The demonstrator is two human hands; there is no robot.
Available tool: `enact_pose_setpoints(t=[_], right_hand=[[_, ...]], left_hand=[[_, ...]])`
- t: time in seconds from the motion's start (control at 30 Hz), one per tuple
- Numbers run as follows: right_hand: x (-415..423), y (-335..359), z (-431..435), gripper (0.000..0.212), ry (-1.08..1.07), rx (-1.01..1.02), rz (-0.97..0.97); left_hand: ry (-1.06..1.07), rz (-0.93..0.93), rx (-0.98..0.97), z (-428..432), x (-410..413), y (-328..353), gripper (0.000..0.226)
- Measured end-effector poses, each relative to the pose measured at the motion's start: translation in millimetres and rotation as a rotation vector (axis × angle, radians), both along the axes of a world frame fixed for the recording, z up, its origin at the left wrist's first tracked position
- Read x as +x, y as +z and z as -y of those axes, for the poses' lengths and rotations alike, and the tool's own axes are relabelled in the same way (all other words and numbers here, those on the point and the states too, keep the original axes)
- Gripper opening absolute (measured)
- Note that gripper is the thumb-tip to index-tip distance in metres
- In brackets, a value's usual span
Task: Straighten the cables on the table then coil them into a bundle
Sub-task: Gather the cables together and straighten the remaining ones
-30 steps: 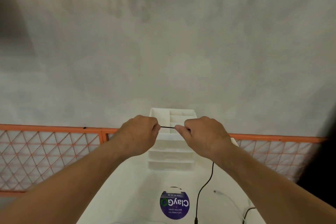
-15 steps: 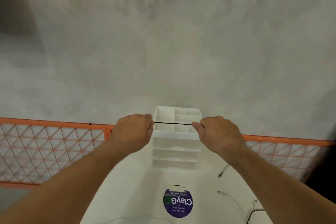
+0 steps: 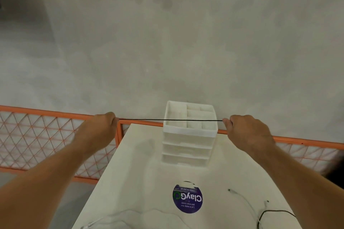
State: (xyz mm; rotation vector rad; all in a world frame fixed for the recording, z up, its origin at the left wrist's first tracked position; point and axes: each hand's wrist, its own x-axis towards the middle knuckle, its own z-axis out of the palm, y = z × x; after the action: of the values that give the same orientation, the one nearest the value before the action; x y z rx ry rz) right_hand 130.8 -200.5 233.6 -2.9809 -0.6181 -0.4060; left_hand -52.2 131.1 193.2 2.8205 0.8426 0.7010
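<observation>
A thin black cable (image 3: 170, 120) is stretched taut and level in the air between my two hands, above the far end of the white table (image 3: 134, 173). My left hand (image 3: 101, 126) grips one end in a closed fist. My right hand (image 3: 245, 129) pinches the other end between thumb and fingers. On the table's near right lie a white cable (image 3: 242, 199) and another black cable (image 3: 275, 212), both loose. A further white cable (image 3: 119, 216) curls along the near left edge.
A white drawer organiser (image 3: 189, 143) with open top compartments stands at the table's far end, right behind the stretched cable. A round purple sticker (image 3: 187, 198) is on the tabletop. An orange mesh barrier (image 3: 37, 135) runs behind the table, before a grey wall.
My hands have moved far apart, drawing the black cable out from a short span to a long taut line. The length that hung below my right hand is gone from view.
</observation>
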Motion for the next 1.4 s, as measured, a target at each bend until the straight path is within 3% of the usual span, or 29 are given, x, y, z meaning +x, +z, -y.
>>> enact_pose_setpoints(t=[0.27, 0.43, 0.57, 0.67, 0.83, 0.93, 1.07, 1.23, 1.4], right_hand=[[-5, 14, -8, 0.037, 0.150, 0.148, -0.094], [-28, 21, -41, 0.022, 0.433, 0.179, -0.175], [-41, 21, -62, 0.026, 0.551, 0.274, -0.211], [-37, 23, -55, 0.021, 0.542, 0.403, -0.233], [-27, 26, -21, 0.028, 0.473, 0.400, -0.375], [-23, 26, -11, 0.027, 0.467, 0.385, -0.432], [-33, 29, -21, 0.023, 0.548, 0.382, -0.368], [-36, 34, -30, 0.028, 0.477, 0.304, -0.307], [-38, 30, -36, 0.028, 0.492, 0.182, -0.146]], left_hand=[[0.037, 0.091, -0.269, -4, 0, -30, 0.041], [-0.354, 0.354, -0.405, 68, 25, -1, 0.027], [-0.514, 0.390, -0.875, 124, 54, 23, 0.032], [-0.573, 0.293, -1.037, 139, 64, 22, 0.034], [-0.504, 0.283, -0.968, 133, 67, 24, 0.039], [-0.539, 0.183, -0.864, 135, 67, 34, 0.042], [-0.605, 0.078, -0.688, 148, 72, 43, 0.042], [-0.578, 0.079, -0.520, 146, 74, 49, 0.035], [-0.554, 0.023, -0.194, 137, 75, 49, 0.033]])
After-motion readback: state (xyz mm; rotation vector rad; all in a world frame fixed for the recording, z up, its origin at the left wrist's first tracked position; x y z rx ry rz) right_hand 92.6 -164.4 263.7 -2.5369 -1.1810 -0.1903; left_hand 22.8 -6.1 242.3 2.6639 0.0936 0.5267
